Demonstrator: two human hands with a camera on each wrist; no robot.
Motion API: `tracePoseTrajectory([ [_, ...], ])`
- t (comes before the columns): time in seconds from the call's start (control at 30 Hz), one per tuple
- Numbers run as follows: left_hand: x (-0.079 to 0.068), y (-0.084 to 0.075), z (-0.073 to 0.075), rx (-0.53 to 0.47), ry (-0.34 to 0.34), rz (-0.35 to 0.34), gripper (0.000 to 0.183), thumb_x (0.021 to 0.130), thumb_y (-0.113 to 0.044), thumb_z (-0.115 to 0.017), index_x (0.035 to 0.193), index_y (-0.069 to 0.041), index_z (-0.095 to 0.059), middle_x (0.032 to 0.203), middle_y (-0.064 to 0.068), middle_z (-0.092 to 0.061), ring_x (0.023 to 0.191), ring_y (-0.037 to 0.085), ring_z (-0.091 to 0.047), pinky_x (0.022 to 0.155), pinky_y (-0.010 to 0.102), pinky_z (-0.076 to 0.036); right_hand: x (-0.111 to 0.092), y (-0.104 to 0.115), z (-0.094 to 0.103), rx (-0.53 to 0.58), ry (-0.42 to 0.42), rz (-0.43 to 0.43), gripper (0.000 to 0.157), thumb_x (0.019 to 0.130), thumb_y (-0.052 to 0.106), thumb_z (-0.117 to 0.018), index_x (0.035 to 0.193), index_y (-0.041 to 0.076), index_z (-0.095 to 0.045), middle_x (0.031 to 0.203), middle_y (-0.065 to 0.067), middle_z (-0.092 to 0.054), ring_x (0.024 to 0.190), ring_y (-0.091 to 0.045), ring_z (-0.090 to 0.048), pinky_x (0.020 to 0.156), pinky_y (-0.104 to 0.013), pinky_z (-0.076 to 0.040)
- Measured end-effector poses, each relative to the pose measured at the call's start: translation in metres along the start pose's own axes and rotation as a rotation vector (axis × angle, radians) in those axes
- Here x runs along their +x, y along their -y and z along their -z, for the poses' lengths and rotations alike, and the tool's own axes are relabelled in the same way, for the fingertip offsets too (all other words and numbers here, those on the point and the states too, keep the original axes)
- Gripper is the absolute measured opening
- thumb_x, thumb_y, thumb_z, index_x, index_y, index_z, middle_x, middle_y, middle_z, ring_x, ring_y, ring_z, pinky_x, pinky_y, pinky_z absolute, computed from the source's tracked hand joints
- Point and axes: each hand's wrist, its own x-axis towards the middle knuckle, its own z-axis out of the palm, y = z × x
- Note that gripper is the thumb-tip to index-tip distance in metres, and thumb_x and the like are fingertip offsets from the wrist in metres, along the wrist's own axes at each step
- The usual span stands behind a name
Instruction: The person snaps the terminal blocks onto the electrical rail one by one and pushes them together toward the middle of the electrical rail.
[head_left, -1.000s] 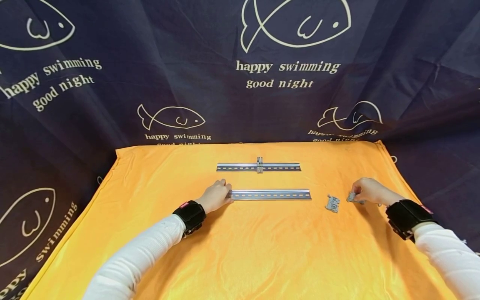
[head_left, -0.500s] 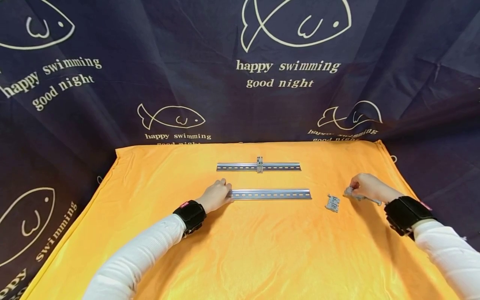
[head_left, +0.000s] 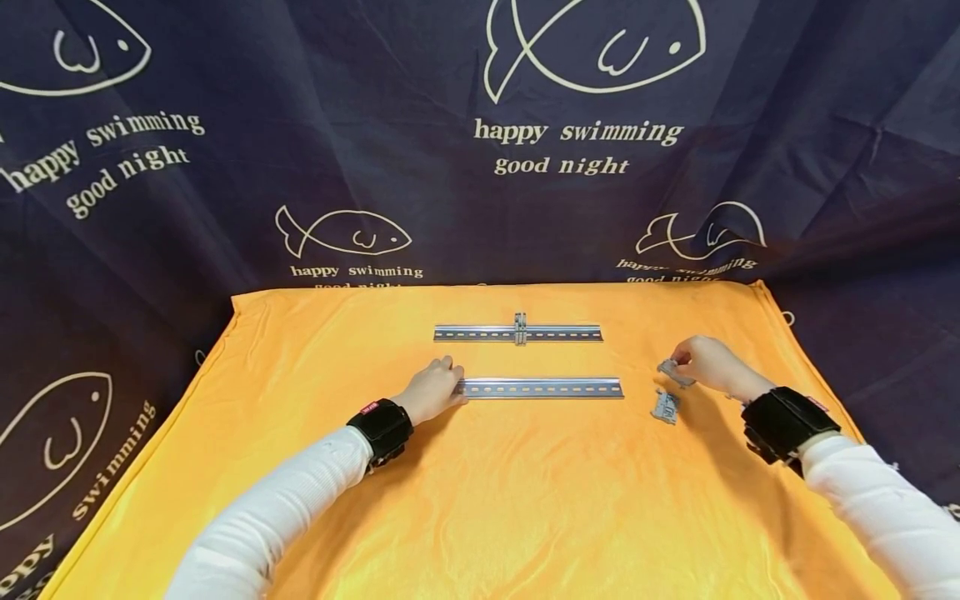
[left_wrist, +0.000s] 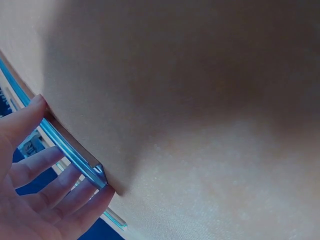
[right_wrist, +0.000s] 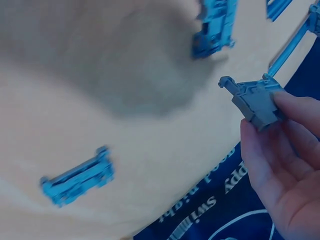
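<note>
My left hand [head_left: 433, 392] grips the left end of the nearer slotted metal DIN rail [head_left: 540, 388]. In the left wrist view, the thumb lies on one long edge of this DIN rail [left_wrist: 75, 159] and the fingers on the other. On the right, my right hand [head_left: 708, 362] pinches a grey terminal block [right_wrist: 257, 102] between thumb and fingers. Just below it in the head view, a second terminal block [head_left: 665, 407] lies on the cloth. Another terminal block [right_wrist: 77, 177] lies apart in the right wrist view; the right hand and wrist mostly hide it in the head view.
Farther back, a second DIN rail [head_left: 465, 333] lies parallel to the first. Narrow grey terminal blocks [head_left: 521, 329] stand mounted near its middle. Orange cloth [head_left: 480, 500] covers the table, and a dark printed curtain [head_left: 420, 150] hangs behind and at both sides.
My right hand has picked up the terminal block from the right side and carried it left, over beside the other loose block. The left hand and both rails stay put.
</note>
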Motion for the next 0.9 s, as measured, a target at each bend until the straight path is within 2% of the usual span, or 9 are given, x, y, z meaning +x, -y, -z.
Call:
tracePoseTrajectory([
  [0.03, 0.0, 0.0, 0.0, -0.002, 0.003, 0.001, 0.026, 0.079, -0.03, -0.065, 0.085, -0.007, -0.055, 0.08, 0.006, -0.044, 0.073, 0.021, -0.042, 0.059, 0.032, -0.043, 0.005, 0.003, 0.006, -0.035, 0.002, 0.033, 0.009, 0.076, 0.0, -0.061, 0.08, -0.008, -0.061, 0.073, -0.013, -0.058, 0.065, -0.024, -0.052, 0.06, -0.036, -0.041],
  [0.17, 0.0, 0.001, 0.0, -0.003, 0.012, 0.002, 0.026, 0.079, -0.03, -0.065, 0.086, -0.007, -0.055, 0.08, 0.006, -0.043, 0.073, 0.021, -0.042, 0.059, 0.031, -0.043, 0.015, 0.014, 0.01, -0.011, 0.054, 0.012, 0.01, 0.076, 0.002, -0.062, 0.079, -0.007, -0.062, 0.072, -0.01, -0.06, 0.065, -0.021, -0.054, 0.06, -0.035, -0.043],
  [0.53, 0.0, 0.0, 0.0, -0.006, 0.012, 0.001, 0.027, 0.078, -0.029, -0.066, 0.088, -0.006, -0.056, 0.08, 0.006, -0.044, 0.073, 0.021, -0.043, 0.06, 0.031, -0.043, 0.031, 0.038, -0.005, 0.095, 0.009, -0.04, 0.013, 0.076, 0.005, -0.063, 0.078, -0.008, -0.062, 0.071, -0.014, -0.061, 0.061, -0.019, -0.053, 0.057, -0.03, -0.041],
  [0.63, 0.0, 0.0, 0.001, -0.013, 0.003, 0.003, 0.027, 0.078, -0.029, -0.067, 0.086, -0.006, -0.056, 0.079, 0.006, -0.044, 0.072, 0.021, -0.043, 0.06, 0.032, -0.043, 0.041, 0.027, -0.017, 0.147, 0.002, -0.015, 0.02, 0.078, 0.016, -0.065, 0.078, -0.004, -0.064, 0.071, -0.011, -0.062, 0.059, -0.017, -0.053, 0.056, -0.03, -0.041],
  [0.67, 0.0, 0.0, 0.001, -0.01, 0.004, 0.003, 0.027, 0.078, -0.029, -0.067, 0.086, -0.006, -0.056, 0.079, 0.006, -0.044, 0.072, 0.021, -0.043, 0.06, 0.032, -0.043, 0.049, 0.012, -0.027, 0.182, -0.009, 0.021, 0.021, 0.078, 0.02, -0.066, 0.079, -0.001, -0.065, 0.071, -0.008, -0.062, 0.058, -0.015, -0.052, 0.054, -0.029, -0.04],
  [0.77, 0.0, 0.0, 0.001, -0.003, -0.002, 0.0, 0.026, 0.077, -0.029, -0.067, 0.084, -0.006, -0.055, 0.079, 0.005, -0.044, 0.072, 0.021, -0.043, 0.06, 0.032, -0.044, 0.069, -0.018, -0.052, 0.224, 0.016, 0.017, 0.029, 0.078, 0.031, -0.066, 0.082, 0.003, -0.066, 0.074, -0.008, -0.063, 0.058, -0.018, -0.055, 0.054, -0.031, -0.042],
  [0.83, 0.0, 0.0, 0.0, 0.005, -0.005, -0.004, 0.026, 0.077, -0.029, -0.067, 0.083, -0.006, -0.056, 0.079, 0.005, -0.044, 0.072, 0.021, -0.043, 0.06, 0.032, -0.044, 0.075, -0.02, -0.06, 0.243, 0.022, 0.012, 0.029, 0.079, 0.032, -0.065, 0.085, 0.003, -0.066, 0.076, -0.008, -0.063, 0.059, -0.018, -0.055, 0.055, -0.031, -0.043],
  [0.87, 0.0, 0.0, 0.0, 0.006, -0.007, -0.004, 0.026, 0.077, -0.029, -0.067, 0.083, -0.007, -0.056, 0.078, 0.005, -0.044, 0.071, 0.021, -0.043, 0.059, 0.032, -0.044, 0.079, -0.025, -0.067, 0.277, 0.01, 0.049, 0.028, 0.079, 0.033, -0.065, 0.084, 0.005, -0.066, 0.074, -0.006, -0.063, 0.057, -0.016, -0.054, 0.053, -0.028, -0.042],
  [0.9, -0.001, 0.0, 0.0, 0.004, -0.009, -0.005, 0.026, 0.077, -0.029, -0.068, 0.083, -0.007, -0.056, 0.078, 0.005, -0.044, 0.071, 0.021, -0.043, 0.059, 0.032, -0.044, 0.077, -0.012, -0.063, 0.274, 0.021, 0.008, 0.028, 0.079, 0.031, -0.065, 0.084, 0.003, -0.066, 0.075, -0.008, -0.063, 0.057, -0.017, -0.055, 0.054, -0.03, -0.043],
])
